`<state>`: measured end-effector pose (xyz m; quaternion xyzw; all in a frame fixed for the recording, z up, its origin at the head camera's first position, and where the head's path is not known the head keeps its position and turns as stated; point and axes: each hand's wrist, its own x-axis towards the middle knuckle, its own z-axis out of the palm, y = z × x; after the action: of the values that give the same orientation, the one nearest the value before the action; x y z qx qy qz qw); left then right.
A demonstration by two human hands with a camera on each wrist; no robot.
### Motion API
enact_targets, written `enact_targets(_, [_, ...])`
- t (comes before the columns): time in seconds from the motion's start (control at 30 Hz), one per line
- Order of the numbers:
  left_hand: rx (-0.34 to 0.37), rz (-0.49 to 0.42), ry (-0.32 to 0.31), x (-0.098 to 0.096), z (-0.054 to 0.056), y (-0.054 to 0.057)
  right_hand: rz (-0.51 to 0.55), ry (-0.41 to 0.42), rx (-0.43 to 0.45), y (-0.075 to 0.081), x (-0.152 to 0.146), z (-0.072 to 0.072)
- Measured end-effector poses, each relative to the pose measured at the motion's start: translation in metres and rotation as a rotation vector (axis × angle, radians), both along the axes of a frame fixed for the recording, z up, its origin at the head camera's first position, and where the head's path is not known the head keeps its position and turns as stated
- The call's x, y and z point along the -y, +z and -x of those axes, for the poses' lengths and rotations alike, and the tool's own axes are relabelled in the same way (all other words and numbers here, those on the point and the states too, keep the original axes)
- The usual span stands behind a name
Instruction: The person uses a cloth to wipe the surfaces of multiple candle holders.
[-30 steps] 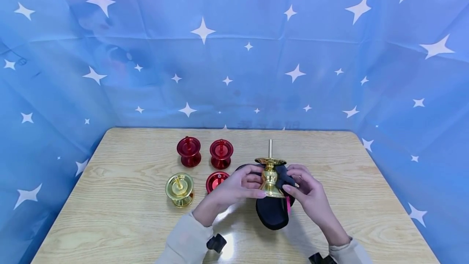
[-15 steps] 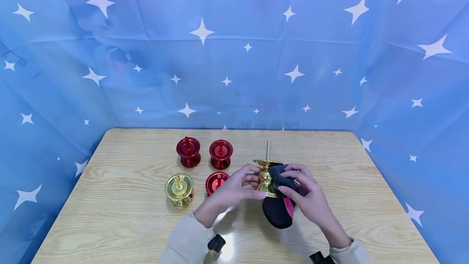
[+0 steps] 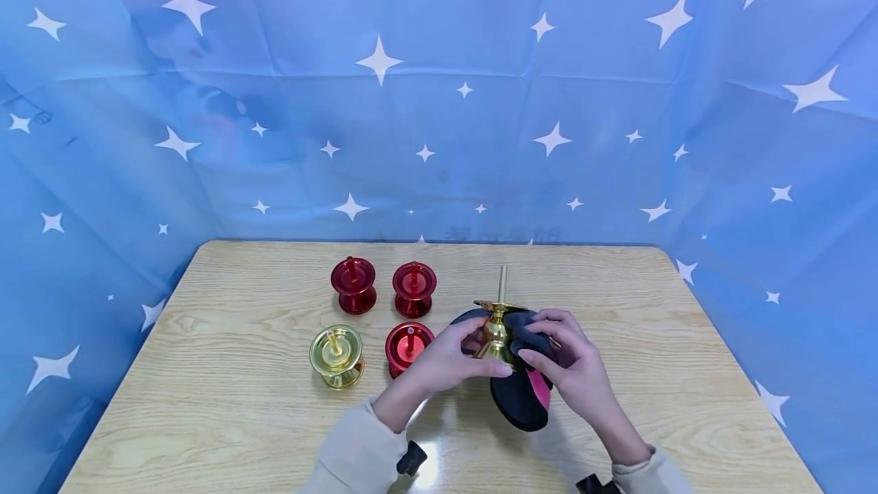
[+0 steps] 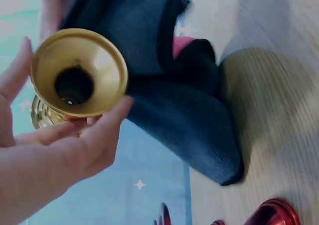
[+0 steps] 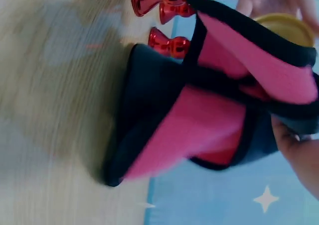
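Note:
My left hand [image 3: 449,357] grips a shiny gold candlestick [image 3: 495,330] by its base and stem, upright over the table, its thin pale rod pointing up. The left wrist view looks into the hollow underside of the candlestick [image 4: 113,60], fingers curled round it. In my right hand [image 3: 576,360] a black cloth [image 3: 519,402] with a pink inner side is pinched and held against the candlestick's right side. Folds of the cloth [image 5: 199,120] hang below and behind the candlestick, showing pink and black edging in the right wrist view.
On the wooden table [image 3: 226,402], two red candle holders [image 3: 353,284] [image 3: 414,284] stand at the back. A third red holder [image 3: 406,343] stands close to my left wrist, with a gold holder [image 3: 336,353] to its left. A blue star-patterned curtain [image 3: 439,97] surrounds the table.
The candlestick has shifted slightly left and down. The cloth has moved along its right side, and its hanging flap has swung right and shows more pink. The standing holders have not moved.

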<state>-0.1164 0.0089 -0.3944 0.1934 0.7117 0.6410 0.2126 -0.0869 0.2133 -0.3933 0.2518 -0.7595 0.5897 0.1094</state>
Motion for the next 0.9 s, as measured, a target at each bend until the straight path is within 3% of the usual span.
enact_targets(0.07, [-0.017,0.047,0.028,-0.002,0.000,-0.002,-0.042,-0.016,-0.025,0.002,0.003,-0.002])
enact_targets(0.13, [0.005,0.035,0.034,-0.001,0.000,-0.003,-0.065,-0.016,-0.037,0.004,0.004,-0.004])
enact_targets(0.37, [0.241,-0.276,-0.079,0.013,0.002,-0.002,0.037,0.075,0.038,0.004,-0.005,-0.002])
enact_targets(0.47, [0.286,-0.328,-0.123,0.015,0.002,-0.002,0.050,0.107,0.071,0.000,-0.008,0.000])
enact_targets(0.63, [0.259,-0.301,-0.100,0.013,0.002,-0.003,0.030,0.067,0.091,-0.001,-0.012,0.001])
enact_targets(0.8, [0.158,-0.215,-0.080,0.009,0.002,0.000,0.015,0.008,0.078,0.005,-0.015,0.000])
enact_targets(0.9, [0.113,-0.145,-0.034,0.006,0.003,0.003,0.000,0.009,0.065,0.007,-0.016,0.000])
